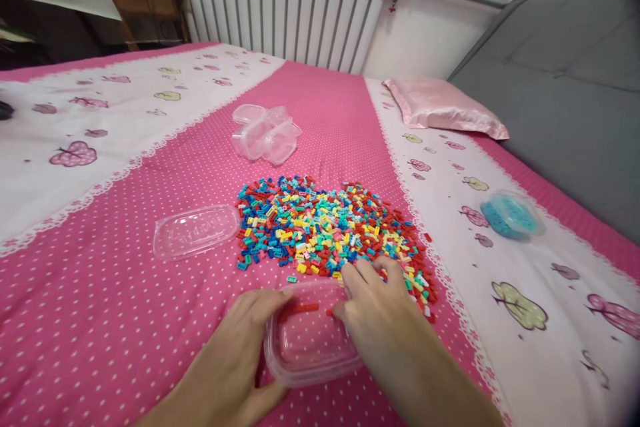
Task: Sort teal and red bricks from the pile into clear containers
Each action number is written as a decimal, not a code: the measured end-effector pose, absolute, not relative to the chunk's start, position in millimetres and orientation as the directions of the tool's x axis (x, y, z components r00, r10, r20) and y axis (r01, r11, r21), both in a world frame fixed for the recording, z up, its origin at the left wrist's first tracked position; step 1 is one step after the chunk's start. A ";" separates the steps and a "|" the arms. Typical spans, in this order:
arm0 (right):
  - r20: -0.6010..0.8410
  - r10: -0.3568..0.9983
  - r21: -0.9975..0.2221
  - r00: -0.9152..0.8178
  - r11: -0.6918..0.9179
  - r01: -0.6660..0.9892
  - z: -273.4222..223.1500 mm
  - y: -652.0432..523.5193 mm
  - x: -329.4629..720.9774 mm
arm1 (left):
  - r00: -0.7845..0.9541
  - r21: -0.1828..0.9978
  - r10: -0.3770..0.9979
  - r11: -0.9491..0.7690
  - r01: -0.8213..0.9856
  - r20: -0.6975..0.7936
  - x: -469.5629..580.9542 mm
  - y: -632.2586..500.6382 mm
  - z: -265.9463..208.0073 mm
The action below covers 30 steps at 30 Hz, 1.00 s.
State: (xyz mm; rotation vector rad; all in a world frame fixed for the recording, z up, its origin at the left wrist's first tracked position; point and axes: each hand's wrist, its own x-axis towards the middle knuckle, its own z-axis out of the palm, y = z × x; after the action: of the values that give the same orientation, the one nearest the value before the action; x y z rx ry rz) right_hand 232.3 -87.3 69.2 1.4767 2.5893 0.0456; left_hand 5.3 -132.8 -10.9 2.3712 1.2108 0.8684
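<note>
My left hand grips the left rim of a clear plastic container, with the fingers at its far corner and the thumb low on the near side. Along the container's far inner edge lies a short row of red bricks. My right hand is over the container's right side, its fingers curled at the near edge of a pile of small toy bricks. A small red brick shows at the right thumb's tip; the hand hides most of the grip.
A clear lid lies left of the pile. Several clear containers are stacked beyond it. To the right sits a closed container of blue pieces. A pink pillow and grey headboard are farther right, a radiator behind.
</note>
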 end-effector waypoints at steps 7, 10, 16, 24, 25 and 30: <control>-0.286 0.836 0.110 -0.469 0.514 0.851 84.0 -84.9 225.4 | 0.445 0.539 0.820 -0.572 0.618 0.360 4.4 -134.3 -13.4; -0.285 0.837 0.113 -0.467 0.513 0.851 83.2 -86.4 225.5 | 0.439 0.539 0.823 -0.568 0.622 0.361 4.1 -135.1 -12.5; -0.212 0.844 0.113 -0.493 0.522 0.845 74.8 -88.6 227.5 | 0.431 0.562 0.830 -0.557 0.612 0.353 2.9 -135.6 -15.8; -0.159 0.846 0.101 -0.508 0.526 0.844 69.0 -94.6 229.1 | 0.436 0.568 0.834 -0.551 0.611 0.339 2.7 -136.4 -19.1; -0.184 0.844 0.093 -0.504 0.526 0.845 71.0 -94.8 228.5 | 0.436 0.567 0.833 -0.552 0.611 0.341 2.7 -136.6 -19.1; -0.260 0.833 0.077 -0.488 0.522 0.849 79.2 -94.9 225.8 | 0.432 0.577 0.832 -0.554 0.600 0.349 3.2 -136.3 -18.7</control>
State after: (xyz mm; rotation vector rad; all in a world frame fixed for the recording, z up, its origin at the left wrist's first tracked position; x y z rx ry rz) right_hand 225.8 -94.9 79.2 1.4150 2.4998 -0.0890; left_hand 3.2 -136.3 -18.7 2.3234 1.2216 0.8722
